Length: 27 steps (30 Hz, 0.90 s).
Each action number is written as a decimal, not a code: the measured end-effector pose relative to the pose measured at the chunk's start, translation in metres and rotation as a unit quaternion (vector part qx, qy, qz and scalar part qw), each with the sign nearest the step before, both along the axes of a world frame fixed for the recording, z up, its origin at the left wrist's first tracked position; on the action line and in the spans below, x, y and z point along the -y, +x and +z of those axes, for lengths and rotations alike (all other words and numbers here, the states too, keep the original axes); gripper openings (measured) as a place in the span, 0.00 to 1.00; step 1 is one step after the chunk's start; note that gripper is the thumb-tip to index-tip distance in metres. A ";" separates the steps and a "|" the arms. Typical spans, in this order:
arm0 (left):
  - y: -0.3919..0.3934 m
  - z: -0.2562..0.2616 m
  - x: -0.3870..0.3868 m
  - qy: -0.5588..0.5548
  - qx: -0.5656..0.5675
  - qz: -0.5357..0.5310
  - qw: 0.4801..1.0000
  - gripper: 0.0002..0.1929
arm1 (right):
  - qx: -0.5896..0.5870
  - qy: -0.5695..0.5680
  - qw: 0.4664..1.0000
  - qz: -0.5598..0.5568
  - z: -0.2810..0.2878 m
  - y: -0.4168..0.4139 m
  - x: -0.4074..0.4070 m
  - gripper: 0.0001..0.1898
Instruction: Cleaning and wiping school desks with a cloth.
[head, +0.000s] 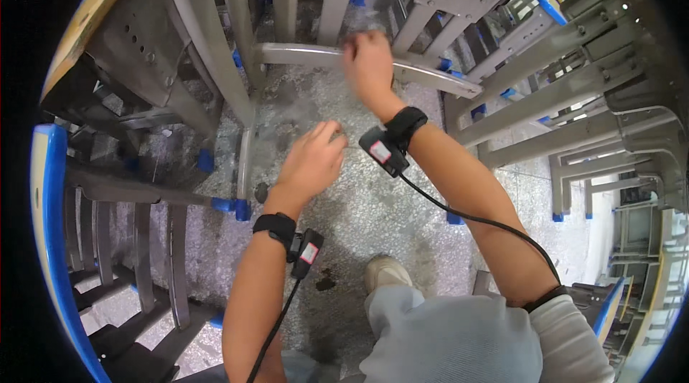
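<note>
My right hand [371, 65] is at a grey metal crossbar [301, 54] of a desk frame, its blurred fingers curled over the bar. A dark patch shows by those fingertips; whether it is something held cannot be made out. Lower and to the left, my left hand [315, 159] hangs over the speckled terrazzo floor [366, 210]. Its fingers are loosely bent with the thumb apart, and nothing shows in it. The palm is turned away from view. Each wrist wears a black strap with a small cabled box, the right box [383, 150] and the left box [308, 254].
Grey metal desk and chair legs with blue plastic feet [243, 209] stand on both sides. A blue-edged board [49, 221] rises at the far left. Wide metal tubes [543, 108] run along the right. My shoe [386, 273] is on the floor below my hands.
</note>
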State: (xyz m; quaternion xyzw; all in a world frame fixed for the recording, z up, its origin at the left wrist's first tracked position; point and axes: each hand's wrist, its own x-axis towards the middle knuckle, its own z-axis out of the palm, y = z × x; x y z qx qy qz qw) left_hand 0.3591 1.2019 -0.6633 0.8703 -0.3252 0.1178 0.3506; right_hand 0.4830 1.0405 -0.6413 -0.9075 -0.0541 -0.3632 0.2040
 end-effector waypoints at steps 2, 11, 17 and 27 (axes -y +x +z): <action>0.001 -0.005 -0.007 0.012 0.007 0.004 1.000 0.06 | 0.046 -0.063 0.986 0.151 -0.010 -0.008 0.009 0.08; -0.004 -0.018 0.012 -0.053 -0.037 0.047 0.997 0.06 | 0.102 -0.156 0.982 0.016 -0.007 -0.046 0.126 0.10; 0.001 -0.026 0.029 -0.035 0.023 -0.016 0.999 0.06 | -0.030 -0.075 0.980 0.183 -0.010 -0.012 -0.036 0.25; 0.007 -0.022 -0.003 -0.116 -0.044 0.107 0.987 0.07 | -0.161 -0.184 0.964 0.101 0.031 -0.043 0.112 0.23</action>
